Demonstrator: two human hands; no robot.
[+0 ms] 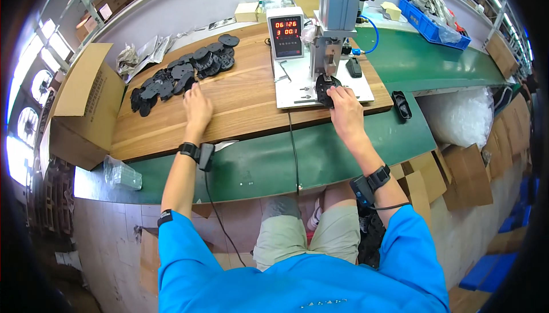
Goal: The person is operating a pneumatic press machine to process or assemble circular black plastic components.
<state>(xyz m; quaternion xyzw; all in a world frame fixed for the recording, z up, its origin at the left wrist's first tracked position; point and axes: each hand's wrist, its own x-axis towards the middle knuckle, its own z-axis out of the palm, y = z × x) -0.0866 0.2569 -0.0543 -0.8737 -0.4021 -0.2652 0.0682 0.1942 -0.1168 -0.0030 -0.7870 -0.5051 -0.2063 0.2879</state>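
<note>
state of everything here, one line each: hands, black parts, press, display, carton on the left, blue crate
left hand: at the heap's near edge, grip unclear
right hand: on the black round part
black round part: under the press head
black flat parts: loose, overlapping heap
pneumatic press: upright, contact with part unclear
digital control box: on, red digits lit
cardboard carton: flap raised
blue crate: open, piled with crumpled wrapping

Two hands [198,106], one press [337,10], one display box [287,48], many black discs [201,55]
The discs overlap too much for an exact number. Singles: one black piece [322,91] at the right hand [345,110], one black oblong tray [402,106], one blue crate [423,22], one wooden board [246,98], one white base plate [287,92]. Wrist straps [187,150]: two, one per arm.
</note>
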